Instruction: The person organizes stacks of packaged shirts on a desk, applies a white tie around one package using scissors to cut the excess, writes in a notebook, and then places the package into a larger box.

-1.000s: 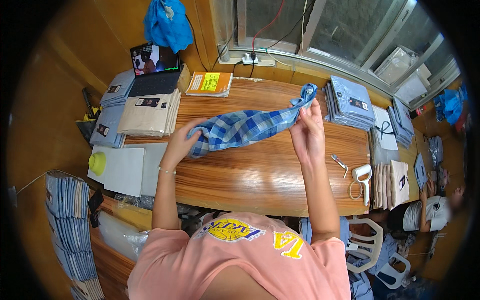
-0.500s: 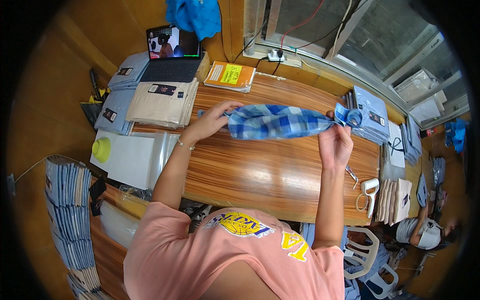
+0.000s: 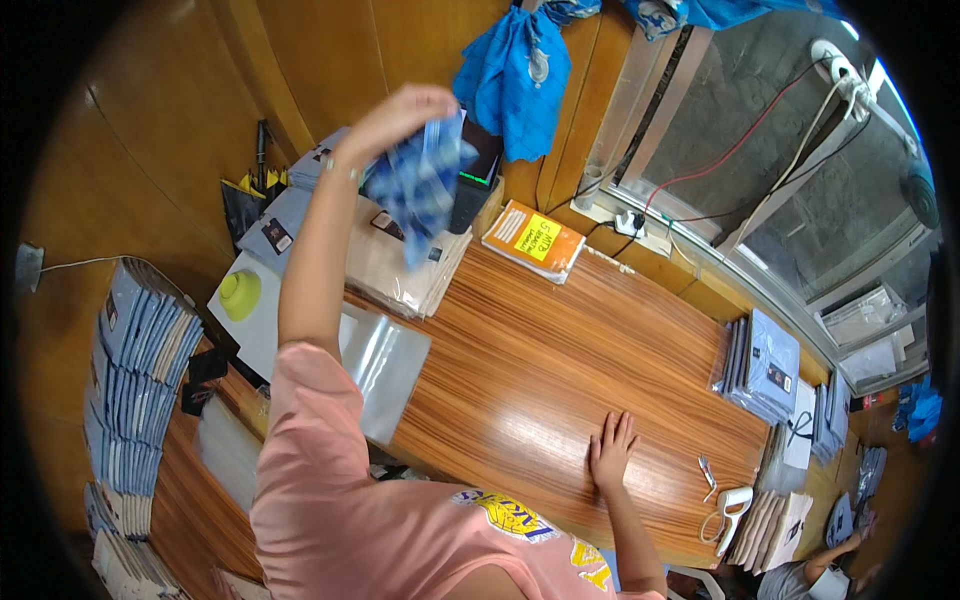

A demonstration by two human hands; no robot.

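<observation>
My left hand point(image 3: 400, 110) is raised high over the left end of the wooden table point(image 3: 560, 370) and grips a blue plaid cloth point(image 3: 420, 185), which hangs down bunched from my fingers. Below it lies a stack of beige packaged garments point(image 3: 400, 270). My right hand point(image 3: 610, 450) rests flat on the bare table top near the front edge, fingers spread, holding nothing.
Clear plastic bags point(image 3: 385, 365) lie at the table's left. An orange booklet point(image 3: 532, 240) sits at the back. Stacks of blue packaged garments point(image 3: 765, 365) stand at the right and another pile point(image 3: 135, 360) at the far left. A white tape dispenser point(image 3: 725, 510) is near the right front. A yellow-green cap point(image 3: 240, 295) rests on a white board.
Both hands held the folded plaid cloth over the table before. Now my right hand has let go and dropped flat to the table, and my left hand has swung the cloth up to the left.
</observation>
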